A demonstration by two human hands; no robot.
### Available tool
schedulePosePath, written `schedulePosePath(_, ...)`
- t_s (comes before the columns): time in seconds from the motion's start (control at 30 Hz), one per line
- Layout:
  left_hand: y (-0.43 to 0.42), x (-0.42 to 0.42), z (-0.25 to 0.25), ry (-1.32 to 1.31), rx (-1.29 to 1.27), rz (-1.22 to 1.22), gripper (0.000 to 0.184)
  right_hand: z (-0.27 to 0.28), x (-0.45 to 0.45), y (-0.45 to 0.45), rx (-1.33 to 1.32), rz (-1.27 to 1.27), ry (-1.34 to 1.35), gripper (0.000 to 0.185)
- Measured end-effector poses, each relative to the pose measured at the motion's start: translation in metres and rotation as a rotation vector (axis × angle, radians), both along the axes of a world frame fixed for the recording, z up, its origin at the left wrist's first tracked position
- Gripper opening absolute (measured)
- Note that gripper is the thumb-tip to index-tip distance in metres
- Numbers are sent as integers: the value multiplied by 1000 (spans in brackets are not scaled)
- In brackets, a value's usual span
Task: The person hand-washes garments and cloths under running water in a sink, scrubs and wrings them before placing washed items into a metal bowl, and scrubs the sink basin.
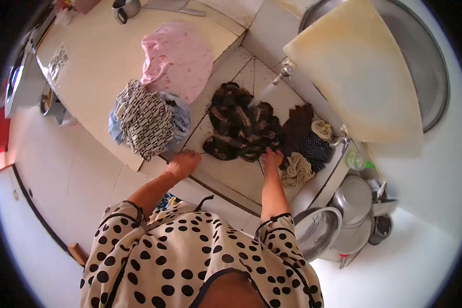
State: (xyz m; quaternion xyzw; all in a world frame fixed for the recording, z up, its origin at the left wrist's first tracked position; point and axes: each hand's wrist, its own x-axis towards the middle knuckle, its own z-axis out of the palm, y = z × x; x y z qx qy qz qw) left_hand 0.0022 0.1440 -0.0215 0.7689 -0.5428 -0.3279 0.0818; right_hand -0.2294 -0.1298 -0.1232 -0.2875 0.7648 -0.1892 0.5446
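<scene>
A dark garment [244,123] with brown patterning lies bunched and wet-looking on the white tiled floor of the sink [236,182]. My right hand [272,158] is closed at the garment's near right edge, fingers on the fabric. At the sink's front left rim, my left hand [185,164] has its fingers curled together. A thin dark line runs from those fingertips toward the garment; what they pinch is too small to make out. Water streams from a metal tap [285,69] onto the far side of the garment.
Right of the garment lie a brown cloth [297,123], a dark speckled cloth [315,150] and a cream cloth [297,170]. On the left counter sit a patterned cloth bundle [143,118] and a pink cloth [182,59]. Metal basins [318,233] stand at right, near a second tap [342,137].
</scene>
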Motion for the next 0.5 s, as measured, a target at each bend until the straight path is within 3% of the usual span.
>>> schedulePosePath(0.1, 6, -6, -10, -91, -102, 77, 17, -34, 4, 5, -27, -167, -78, 46)
schedulePosePath(0.2, 1, -7, 1, -106, -12, 35, 18, -35, 2, 12, -34, -183, -118, 24)
schedulePosePath(0.27, 7, -7, -21, -135, -41, 5, 19, -15, 0, 7, 96, -163, -246, 12)
schedulePosePath(0.37, 8, -8, -19, -117, -81, 47, 20, 31, 4, 16, 136, 3, -713, 6)
schedulePosePath(0.47, 5, -7, -20, -116, -39, 86, 21, 86, 16, 39, 66, 265, -813, 9)
schedulePosePath(0.5, 5, -9, -22, -121, -13, 86, 22, 87, 11, 39, 97, 248, -769, 9)
